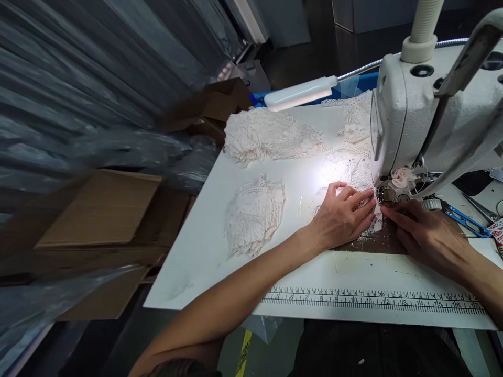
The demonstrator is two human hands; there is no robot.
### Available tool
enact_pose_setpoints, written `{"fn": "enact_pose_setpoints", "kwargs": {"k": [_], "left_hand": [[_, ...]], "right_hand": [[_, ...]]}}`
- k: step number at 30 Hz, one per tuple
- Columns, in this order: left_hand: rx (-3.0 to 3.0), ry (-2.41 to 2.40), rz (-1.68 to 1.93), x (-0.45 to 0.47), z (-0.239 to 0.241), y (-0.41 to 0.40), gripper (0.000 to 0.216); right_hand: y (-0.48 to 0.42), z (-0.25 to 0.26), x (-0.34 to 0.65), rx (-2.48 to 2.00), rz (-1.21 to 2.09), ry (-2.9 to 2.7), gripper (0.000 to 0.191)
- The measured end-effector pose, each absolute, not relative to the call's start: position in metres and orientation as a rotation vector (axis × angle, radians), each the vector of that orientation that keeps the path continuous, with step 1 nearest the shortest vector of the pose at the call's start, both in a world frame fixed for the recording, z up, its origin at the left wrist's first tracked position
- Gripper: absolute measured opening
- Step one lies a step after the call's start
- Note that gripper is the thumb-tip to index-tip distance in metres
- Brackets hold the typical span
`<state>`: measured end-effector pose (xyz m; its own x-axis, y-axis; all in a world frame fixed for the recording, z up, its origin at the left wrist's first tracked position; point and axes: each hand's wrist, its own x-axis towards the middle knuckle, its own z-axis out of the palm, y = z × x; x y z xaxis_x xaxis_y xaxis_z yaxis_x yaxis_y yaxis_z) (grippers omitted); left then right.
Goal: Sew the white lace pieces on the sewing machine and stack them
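My left hand [346, 214] lies flat on a piece of white lace fabric [377, 222] beside the needle area of a white sewing machine [408, 104]. Its fingers are stretched out and slightly apart, pointing toward the presser foot [380, 195]. From the other side, my right hand [424, 230] has its fingertips closed on the edge of the same lace, just in front of the foot. The machine's head partly covers its upper side. More of the lace spreads behind my left hand under a bright light, and a pale fabric flower [403, 178] is on the machine by the needle.
A long lace heap [271, 136] and a smaller lace pile [255, 214] lie on the white table [196, 251]. A ruler strip [353, 299] runs along its front edge. Blue thread snips [466, 220] and scissors [481, 208] sit at right. Cardboard boxes [102, 209] stand left.
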<state>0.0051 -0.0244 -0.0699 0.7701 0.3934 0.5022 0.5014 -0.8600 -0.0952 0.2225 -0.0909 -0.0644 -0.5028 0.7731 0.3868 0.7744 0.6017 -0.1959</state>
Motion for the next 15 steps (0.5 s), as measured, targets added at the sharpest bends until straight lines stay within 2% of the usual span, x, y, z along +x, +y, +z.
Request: {"fn": "enact_pose_setpoints", "kwargs": {"k": [6, 15], "left_hand": [[-2.76, -0.743, -0.645, 0.0034, -0.0729, -0.0254, 0.023], [-2.793, -0.652, -0.631, 0.001, -0.069, -0.0193, 0.027]], "right_hand": [[-0.0896, -0.0634, 0.2191, -1.175, -0.109, -2.479, 0.047], [-0.0904, -0.0608, 0.2174, -1.143, -0.165, -2.474, 0.033]]}}
